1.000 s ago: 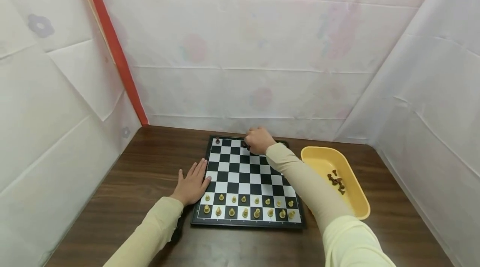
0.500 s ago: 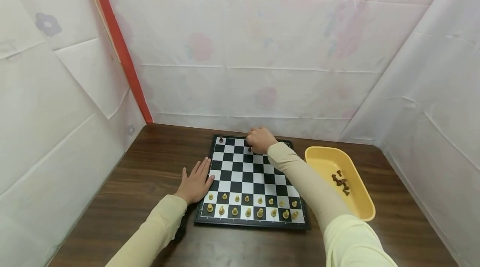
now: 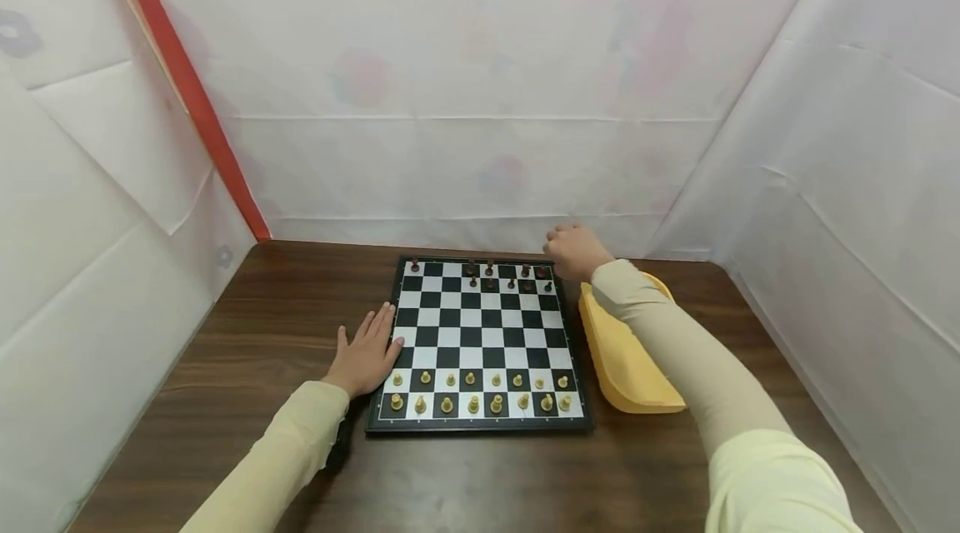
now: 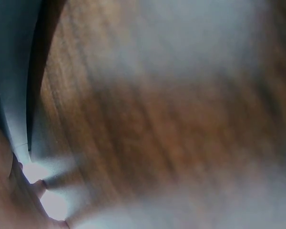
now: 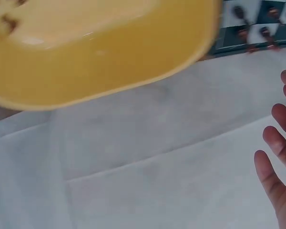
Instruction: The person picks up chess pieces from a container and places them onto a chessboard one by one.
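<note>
The board [image 3: 480, 341] lies flat on the table [image 3: 262, 325]. On its two nearest rows stand the pale pieces [image 3: 480, 393], upright in two lines. The left hand [image 3: 365, 356] rests flat on the table at the board's left edge, fingers [image 3: 378, 325] straight and spread, thumb touching the board's rim. The tray [image 3: 622, 358] sits just right of the board, tipped so its outer wall faces up. On the board's far rows stand the dark pieces [image 3: 510, 276], most toward the right. The right hand [image 3: 573, 251] hovers just off the board's far right corner, fingers [image 5: 276, 143] relaxed and apart, holding nothing.
</note>
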